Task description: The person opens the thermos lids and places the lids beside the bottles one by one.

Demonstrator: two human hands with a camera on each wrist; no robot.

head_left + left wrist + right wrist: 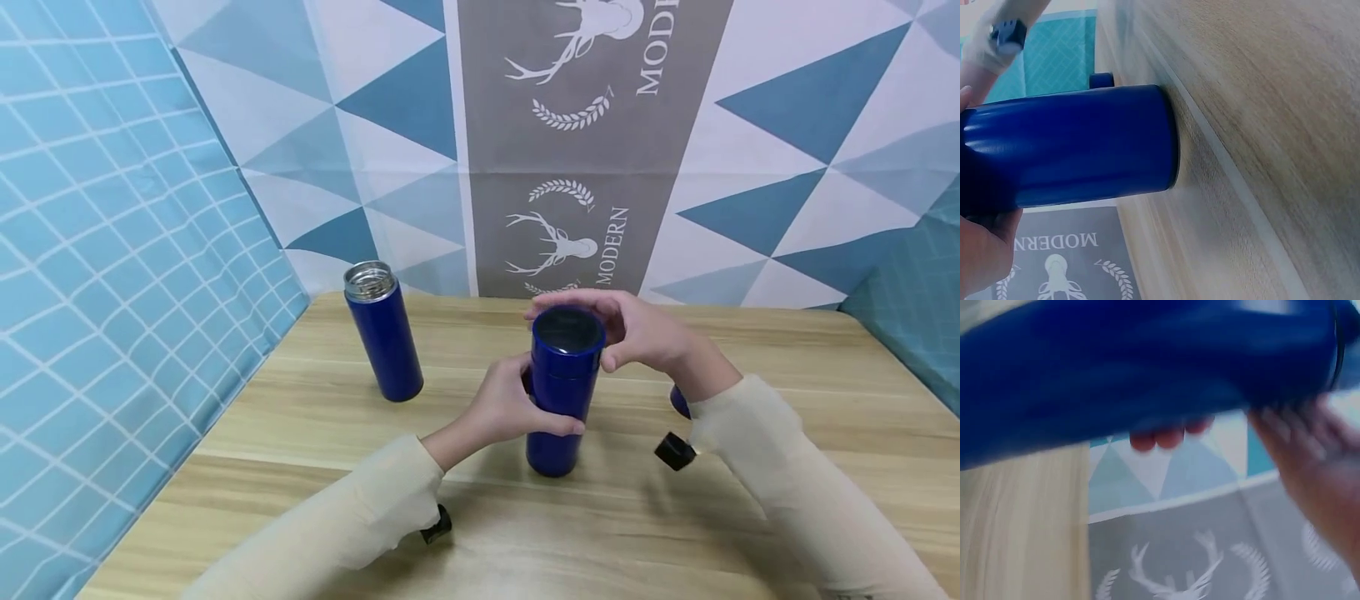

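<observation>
A dark blue thermos bottle with a black-topped lid stands nearly upright in the middle of the table. My left hand grips its body from the left, thumb across the front. Around the lid curls my right hand, with the thumb at its right side and the fingers partly hidden behind it. Motion blurs this hand in the right wrist view. The left wrist view shows the bottle's lower body and its base close to the wood; whether they touch, I cannot tell.
A second blue bottle, lidless with a bare steel neck, stands at the back left. Behind my right wrist lies a small blue piece, mostly hidden. Patterned cloth hangs along the back edge of the wooden table.
</observation>
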